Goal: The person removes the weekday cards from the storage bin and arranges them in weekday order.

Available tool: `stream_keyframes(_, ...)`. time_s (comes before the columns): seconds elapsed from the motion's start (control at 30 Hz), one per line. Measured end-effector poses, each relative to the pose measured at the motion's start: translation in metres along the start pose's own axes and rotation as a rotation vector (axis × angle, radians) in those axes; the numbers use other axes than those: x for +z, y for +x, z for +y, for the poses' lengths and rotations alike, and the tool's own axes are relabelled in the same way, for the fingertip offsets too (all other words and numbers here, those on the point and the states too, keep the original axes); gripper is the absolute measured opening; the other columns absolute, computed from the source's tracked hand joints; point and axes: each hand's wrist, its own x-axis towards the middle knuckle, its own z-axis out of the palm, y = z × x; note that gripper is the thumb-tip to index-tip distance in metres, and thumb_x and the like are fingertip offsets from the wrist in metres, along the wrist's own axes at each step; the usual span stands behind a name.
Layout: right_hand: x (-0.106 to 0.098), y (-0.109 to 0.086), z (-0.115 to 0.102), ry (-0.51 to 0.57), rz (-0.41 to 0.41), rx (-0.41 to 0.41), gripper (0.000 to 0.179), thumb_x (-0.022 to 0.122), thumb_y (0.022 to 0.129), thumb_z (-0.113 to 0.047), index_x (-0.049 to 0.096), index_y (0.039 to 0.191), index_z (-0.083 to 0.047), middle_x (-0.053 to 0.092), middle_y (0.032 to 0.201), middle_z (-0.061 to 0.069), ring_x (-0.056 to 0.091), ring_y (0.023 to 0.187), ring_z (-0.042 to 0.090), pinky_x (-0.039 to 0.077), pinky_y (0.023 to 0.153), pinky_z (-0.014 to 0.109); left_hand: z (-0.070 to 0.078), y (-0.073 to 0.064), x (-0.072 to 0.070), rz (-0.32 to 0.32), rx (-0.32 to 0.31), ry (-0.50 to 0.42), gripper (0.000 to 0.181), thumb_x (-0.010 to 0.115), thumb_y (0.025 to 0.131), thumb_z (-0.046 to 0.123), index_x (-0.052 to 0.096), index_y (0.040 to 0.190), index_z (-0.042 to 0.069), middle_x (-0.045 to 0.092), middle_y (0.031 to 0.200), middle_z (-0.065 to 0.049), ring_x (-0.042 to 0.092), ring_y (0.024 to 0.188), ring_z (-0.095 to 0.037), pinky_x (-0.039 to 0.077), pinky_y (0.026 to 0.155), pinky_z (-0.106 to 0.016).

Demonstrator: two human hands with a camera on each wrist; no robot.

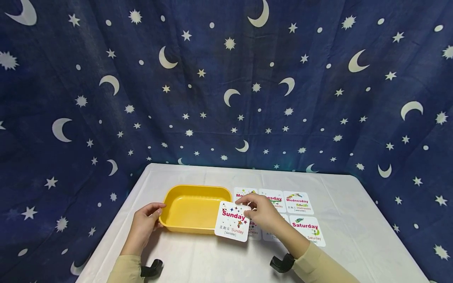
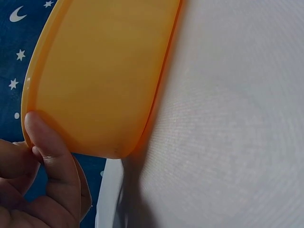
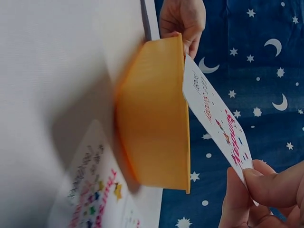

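Note:
A yellow plastic tray [image 1: 191, 227] with raised walls stands on the white table, and its inside shows bare in the head view. My left hand [image 1: 144, 225] pinches the tray's left rim, thumb on the inner side as the left wrist view shows. Between thumb and fingers my right hand [image 1: 263, 212] holds a white square card [image 1: 230, 232] printed "Sunday" by its upper right edge. That card [image 3: 213, 114] is tilted and overlaps the tray's right end, raised above the rim in the right wrist view.
Right of the tray lie several day cards in two rows, among them a Wednesday card [image 1: 298, 203] and a Saturday card [image 1: 307, 231]; my right hand partly covers some. A dark blue curtain [image 1: 226, 78] with moons and stars hangs behind the white table [image 1: 354, 220].

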Motion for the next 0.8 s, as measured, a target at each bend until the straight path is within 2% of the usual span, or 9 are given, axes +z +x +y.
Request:
stream_keyframes(0.27, -0.006, -0.022, 0.016, -0.001, -0.046, -0.003, 0.043, 0.071, 0.088, 0.01, 0.081, 0.11, -0.026, 0.072, 0.111, 0.0, 0.059, 0.089, 0.018, 0.049, 0.074, 0.024, 0.0, 0.001, -0.001, -0.002, 0.002, -0.009, 0.025, 0.057, 0.11, 0.004, 0.068, 0.13, -0.004, 0.067, 0.11, -0.008, 0.06, 0.07, -0.015, 0.06, 0.064, -0.025)
stream_keyframes(0.63, 0.0, -0.039, 0.043, -0.037, -0.127, 0.036, 0.041, 0.073, 0.088, 0.006, 0.08, 0.109, -0.028, 0.072, 0.108, -0.006, 0.058, 0.09, 0.017, 0.047, 0.079, 0.024, -0.001, 0.001, -0.001, 0.001, -0.002, -0.014, 0.026, 0.057, 0.11, 0.004, 0.068, 0.131, -0.004, 0.065, 0.118, -0.018, 0.059, 0.07, -0.014, 0.06, 0.063, -0.024)
stream_keyframes(0.8, 0.005, -0.045, 0.05, -0.036, -0.158, 0.072, 0.039, 0.075, 0.088, 0.005, 0.079, 0.108, -0.028, 0.071, 0.106, -0.006, 0.056, 0.091, 0.019, 0.045, 0.078, 0.025, -0.002, 0.002, 0.0, 0.006, 0.0, -0.017, 0.026, 0.056, 0.11, 0.005, 0.068, 0.131, -0.005, 0.065, 0.116, -0.017, 0.059, 0.069, -0.013, 0.059, 0.063, -0.023)
